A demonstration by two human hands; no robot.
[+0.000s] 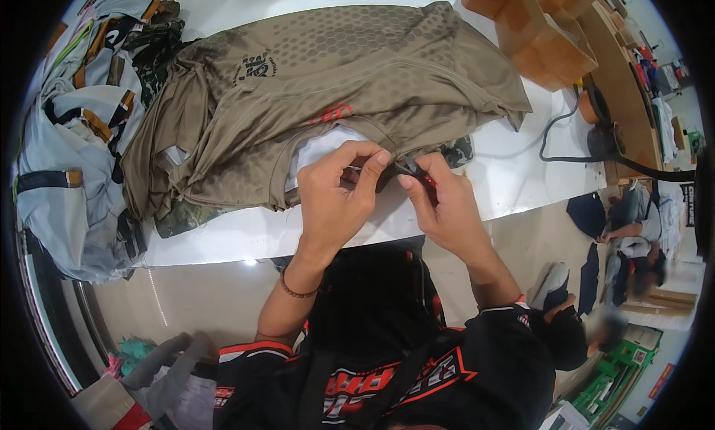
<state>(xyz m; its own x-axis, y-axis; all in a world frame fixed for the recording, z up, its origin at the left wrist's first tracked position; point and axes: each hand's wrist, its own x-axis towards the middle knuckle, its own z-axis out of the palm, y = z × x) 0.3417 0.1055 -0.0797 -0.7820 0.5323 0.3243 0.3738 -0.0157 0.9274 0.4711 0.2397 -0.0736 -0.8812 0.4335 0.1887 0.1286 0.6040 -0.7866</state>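
White tabletop (527,173); left hand (339,191) tight on shirt (357,76), right hand (450,209) around half-hidden red item (430,181).

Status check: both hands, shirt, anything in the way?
Left hand pinching shirt edge. Right hand curled around something dark and red. Shirt spread, rumpled. Fingers hide the grip.

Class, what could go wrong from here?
The left hand and right hand pinch close together at the shirt; if the partly hidden dark item between them is sharp, fabric or skin might get nicked. The garment pile reaches the edge of the table, so pieces could slide off. The looped cord could snag cloth.
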